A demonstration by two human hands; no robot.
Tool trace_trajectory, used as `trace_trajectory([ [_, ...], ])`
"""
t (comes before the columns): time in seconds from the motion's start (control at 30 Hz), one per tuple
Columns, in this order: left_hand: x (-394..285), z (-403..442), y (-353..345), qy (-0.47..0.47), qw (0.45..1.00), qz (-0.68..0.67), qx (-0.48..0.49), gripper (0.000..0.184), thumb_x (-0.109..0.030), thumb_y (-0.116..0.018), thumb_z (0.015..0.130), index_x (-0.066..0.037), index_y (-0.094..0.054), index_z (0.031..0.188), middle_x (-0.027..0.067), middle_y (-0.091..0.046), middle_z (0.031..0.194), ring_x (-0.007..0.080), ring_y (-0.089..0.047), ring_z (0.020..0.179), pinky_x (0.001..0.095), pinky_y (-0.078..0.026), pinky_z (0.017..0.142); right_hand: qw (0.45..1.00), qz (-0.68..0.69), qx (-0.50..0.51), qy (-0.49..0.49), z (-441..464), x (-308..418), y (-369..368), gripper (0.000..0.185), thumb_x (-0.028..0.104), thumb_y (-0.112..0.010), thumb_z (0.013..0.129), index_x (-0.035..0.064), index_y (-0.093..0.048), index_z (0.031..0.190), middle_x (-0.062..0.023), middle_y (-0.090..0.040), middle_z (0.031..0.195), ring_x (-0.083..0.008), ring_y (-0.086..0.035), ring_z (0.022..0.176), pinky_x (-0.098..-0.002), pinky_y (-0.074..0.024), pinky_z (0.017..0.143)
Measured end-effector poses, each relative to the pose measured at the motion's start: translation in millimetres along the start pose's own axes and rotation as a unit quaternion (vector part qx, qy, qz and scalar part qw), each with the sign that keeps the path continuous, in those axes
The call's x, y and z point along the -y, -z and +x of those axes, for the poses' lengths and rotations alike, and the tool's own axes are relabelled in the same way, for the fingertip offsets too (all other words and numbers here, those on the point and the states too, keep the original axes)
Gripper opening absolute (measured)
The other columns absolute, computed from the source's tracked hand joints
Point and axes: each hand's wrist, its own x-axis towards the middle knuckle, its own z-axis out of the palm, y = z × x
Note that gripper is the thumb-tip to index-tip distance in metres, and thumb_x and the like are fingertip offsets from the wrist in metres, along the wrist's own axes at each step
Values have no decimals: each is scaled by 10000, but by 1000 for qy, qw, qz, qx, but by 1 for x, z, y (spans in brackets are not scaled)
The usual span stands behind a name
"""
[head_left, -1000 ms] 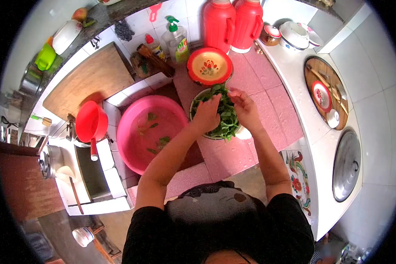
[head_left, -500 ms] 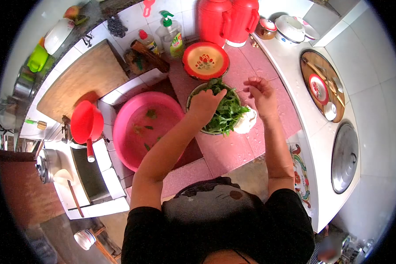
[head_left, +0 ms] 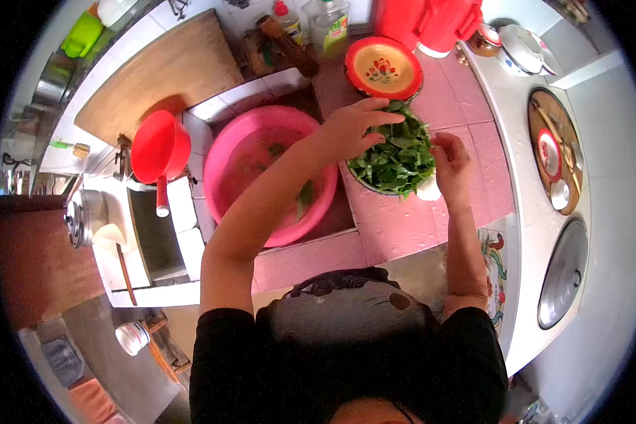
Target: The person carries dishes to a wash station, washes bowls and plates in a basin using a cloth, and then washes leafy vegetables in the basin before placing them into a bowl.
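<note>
Leafy greens (head_left: 396,159) fill a bowl on the pink tiled counter (head_left: 403,230). Over the upper left side of the greens, my left hand (head_left: 357,128) has its fingers spread and holds nothing. My right hand (head_left: 452,161) is at the bowl's right side, its thumb and fingertips drawn together near the leaves; what they hold, if anything, is too small to tell. A white item (head_left: 428,189) lies beside the bowl, partly hidden by the right hand. Left of the bowl, a pink basin (head_left: 215,166) contains water and a few loose leaves.
Behind the greens sits a red-rimmed enamel bowl (head_left: 384,67), with red thermoses (head_left: 431,21) beyond. A red dipper (head_left: 161,147) rests left of the basin. On the right counter are a round board (head_left: 555,141) with utensils and a metal lid (head_left: 562,273).
My left hand has lifted and opened above the greens. My right hand has come back beside the bowl, after moving away from it. The camera view has shifted.
</note>
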Motion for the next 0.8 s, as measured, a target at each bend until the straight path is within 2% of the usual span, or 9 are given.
trace_trajectory([
  [0.13,19,-28,14,204,959,-195,22,355,-76,-590,796,-94,-605,1151,157,-624,1069,224,-608,994,322,-466,892,990,-121,-34,72,-14,32,-35,141,-37,-532,855,15,-572,980,-58,-620,873,-118,-591,748,-242,-486,690],
  [0.2,16,-53,27,241,957,-158,-18,300,-100,-572,813,-77,-626,1107,151,-648,985,194,-622,938,311,-478,853,988,-87,33,126,-29,50,-62,120,-43,-547,842,18,-593,934,-59,-613,841,-114,-576,746,-250,-476,678],
  [0.23,17,-67,35,260,955,-139,-38,277,-112,-563,821,-68,-637,1084,149,-660,943,178,-630,910,305,-484,834,989,-67,85,104,-40,54,-80,139,-9,-577,809,36,-602,938,-110,-620,858,-213,-613,772,-305,-491,667],
  [0.3,61,-120,27,303,952,-50,-11,269,-189,-564,797,-64,-635,1024,142,-649,1009,348,-622,910,435,-490,799,978,-11,178,105,-62,46,-128,210,38,-580,795,52,-609,1003,-142,-619,885,-298,-618,821,-356,-497,726],
  [0.37,126,-205,8,352,910,169,141,319,-281,-561,801,-56,-624,1017,144,-643,1023,350,-617,931,465,-489,793,932,-95,337,97,-73,25,-173,332,78,-545,811,59,-536,1142,-165,-569,1100,-333,-558,1011,-414,-458,853],
  [0.47,188,-331,-40,516,849,97,64,389,-312,-551,814,-62,-565,1112,175,-626,1037,360,-610,954,478,-498,794,841,-298,441,95,-94,-23,-244,412,129,-478,845,97,-465,1256,-156,-492,1250,-368,-470,1144,-464,-387,956],
  [0.6,163,-362,-52,524,812,150,211,380,-268,-515,841,-64,-529,1161,199,-610,1062,343,-610,974,468,-507,807,748,-441,481,127,-126,-95,-314,660,172,-569,807,202,-296,1408,-181,-353,1379,-388,-327,1266,-523,-346,983],
  [0.7,157,-354,-91,524,807,179,204,270,-192,-476,854,-102,-584,1085,174,-610,1092,312,-621,967,467,-511,805,726,-432,517,138,-122,-89,-326,560,189,-532,827,188,-383,1367,-198,-454,1301,-358,-422,1212,-482,-398,947],
  [0.8,150,-345,-99,541,789,89,277,240,-157,-457,857,-124,-610,1039,151,-619,1073,310,-619,964,476,-510,782,780,-323,536,-7,-126,-131,-340,397,148,-520,829,130,-531,1226,-206,-577,1099,-348,-552,1029,-445,-449,856],
])
